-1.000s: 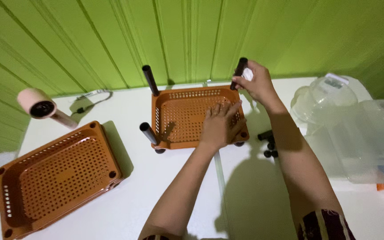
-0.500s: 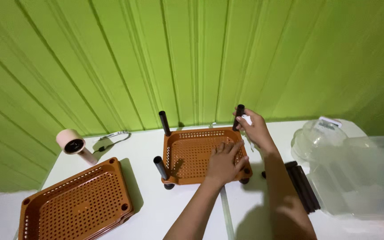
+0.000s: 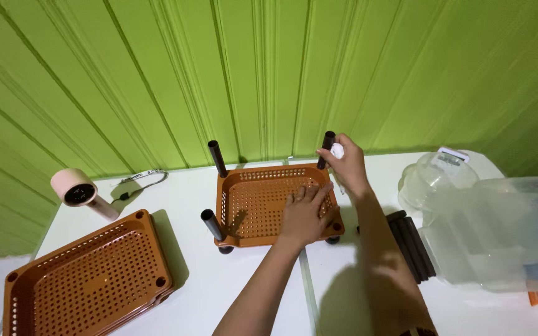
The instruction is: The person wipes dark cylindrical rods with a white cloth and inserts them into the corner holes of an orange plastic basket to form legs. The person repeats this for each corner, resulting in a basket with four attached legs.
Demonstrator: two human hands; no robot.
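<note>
With our left hand (image 3: 303, 211) flat inside the orange tray (image 3: 256, 202) on the white counter (image 3: 207, 280), our right hand (image 3: 347, 165) grips the black post (image 3: 325, 148) at its far right corner; seating it likely needs straight downward pressure.

Your left hand (image 3: 303, 214) lies flat inside the orange perforated tray (image 3: 253, 202) on the white counter (image 3: 207, 286), while your right hand (image 3: 347, 165) grips the black post (image 3: 325, 149) at the tray's far right corner. Two more black posts (image 3: 217, 158) stand at the tray's left corners. A second orange tray (image 3: 88, 280) sits left, spare black tubes (image 3: 413, 246) and clear plastic containers (image 3: 493, 230) right, a pink hair dryer (image 3: 79, 191) far left.
</note>
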